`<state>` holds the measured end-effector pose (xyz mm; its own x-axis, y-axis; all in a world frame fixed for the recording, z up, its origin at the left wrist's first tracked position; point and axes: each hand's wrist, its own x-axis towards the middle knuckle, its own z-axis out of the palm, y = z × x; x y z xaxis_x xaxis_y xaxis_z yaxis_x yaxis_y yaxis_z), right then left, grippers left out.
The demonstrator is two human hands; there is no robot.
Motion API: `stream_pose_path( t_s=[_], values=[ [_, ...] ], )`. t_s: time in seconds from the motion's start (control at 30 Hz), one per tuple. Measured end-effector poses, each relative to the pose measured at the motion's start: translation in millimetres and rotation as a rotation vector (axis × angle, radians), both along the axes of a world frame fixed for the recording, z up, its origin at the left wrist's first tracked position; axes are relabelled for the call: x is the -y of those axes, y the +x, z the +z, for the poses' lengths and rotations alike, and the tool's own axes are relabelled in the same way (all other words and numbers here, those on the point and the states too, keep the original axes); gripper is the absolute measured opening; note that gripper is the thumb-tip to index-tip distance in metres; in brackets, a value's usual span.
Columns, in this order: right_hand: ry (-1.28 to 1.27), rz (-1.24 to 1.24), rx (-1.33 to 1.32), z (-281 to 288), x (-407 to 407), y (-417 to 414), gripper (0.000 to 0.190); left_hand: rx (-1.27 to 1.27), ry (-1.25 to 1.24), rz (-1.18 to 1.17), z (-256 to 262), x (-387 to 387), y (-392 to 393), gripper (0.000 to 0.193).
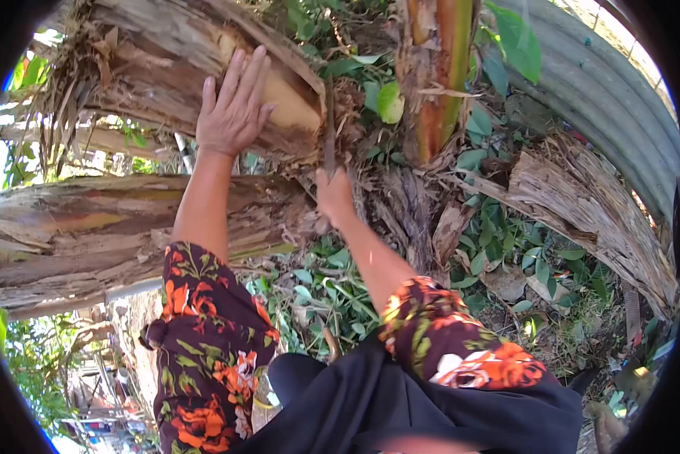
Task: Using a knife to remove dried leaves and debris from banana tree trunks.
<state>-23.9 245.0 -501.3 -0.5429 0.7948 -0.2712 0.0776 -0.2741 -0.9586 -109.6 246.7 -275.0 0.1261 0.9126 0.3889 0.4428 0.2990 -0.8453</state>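
Observation:
A thick banana trunk (147,62), covered in dry brown fibrous sheaths, lies across the upper left. Flat on its side rests my left hand (236,105), fingers spread, beside a smooth pale patch of bared sheath. My right hand (335,196) is closed around the handle of a long-bladed knife (330,136). The blade points away from me and lies along the trunk's right end, touching or very close to it. How deep the edge sits there cannot be told. The handle is mostly hidden in the fist.
A second banana trunk (118,238) lies at the left. An upright banana stem (435,74) stands right of the knife. Dry sheaths (589,204) and a corrugated metal sheet (595,74) are at the right. Leafy green plants (317,284) cover ground near me.

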Motion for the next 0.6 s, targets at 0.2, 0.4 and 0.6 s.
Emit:
stream_pose_path(
  t_s=[0.2,0.4,0.6],
  values=[
    [0.465,-0.193,-0.261,138.5,-45.0,56.1,0.027,-0.017,-0.025,0.073,5.2,29.3,-11.7,0.056],
    [0.717,-0.674,-0.435,64.0,-76.1,18.8,0.025,-0.015,0.008,0.005,6.2,2.8,6.0,0.055],
    [-0.181,0.126,-0.192,91.2,-35.1,31.8,0.023,-0.048,-0.048,0.098,8.1,20.8,3.6,0.055]
  ],
)
